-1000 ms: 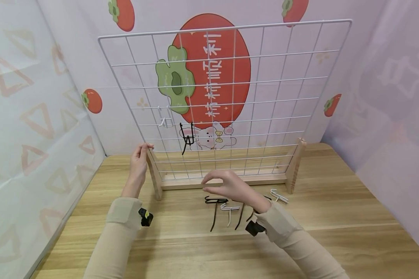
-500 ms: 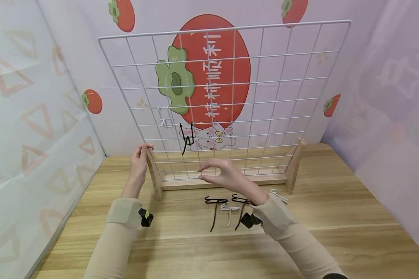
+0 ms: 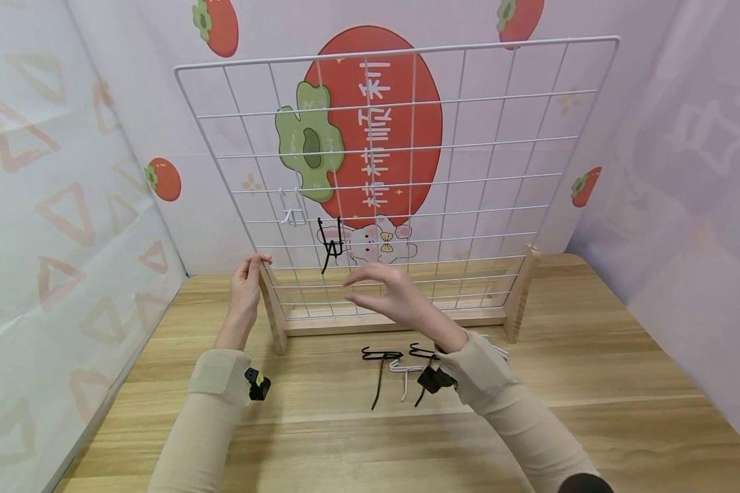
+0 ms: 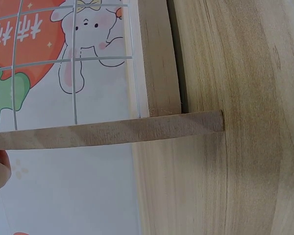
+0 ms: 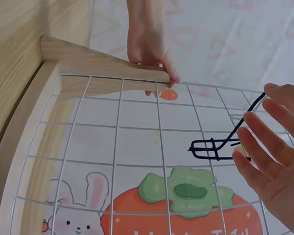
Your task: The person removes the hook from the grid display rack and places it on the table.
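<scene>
My left hand (image 3: 244, 294) grips the top of the left wooden upright (image 3: 271, 308) of the stand; the right wrist view shows its fingers (image 5: 170, 73) around that end. A white wire grid panel (image 3: 397, 53) stands in the wooden base. On the grid's lower left hang a white hook (image 3: 292, 216) and, lower and to the right, a black hook (image 3: 331, 248). My right hand (image 3: 401, 294) holds nothing, its thumb and fingers apart in a C shape before the grid. In the right wrist view its fingers overlap the hung black hook's prong (image 5: 240, 122); contact cannot be told.
On the wooden table (image 3: 321, 438) before the stand lie a black hook (image 3: 381, 355), a white hook (image 3: 405, 368) and another black hook (image 3: 421, 352) partly behind the right wrist. A white hook (image 3: 499, 351) shows past the sleeve. A printed backdrop (image 3: 592, 123) hangs behind.
My right hand has risen from above the loose hooks and shifted slightly left, towards the hung black hook. The left hand has kept its grip on the upright.
</scene>
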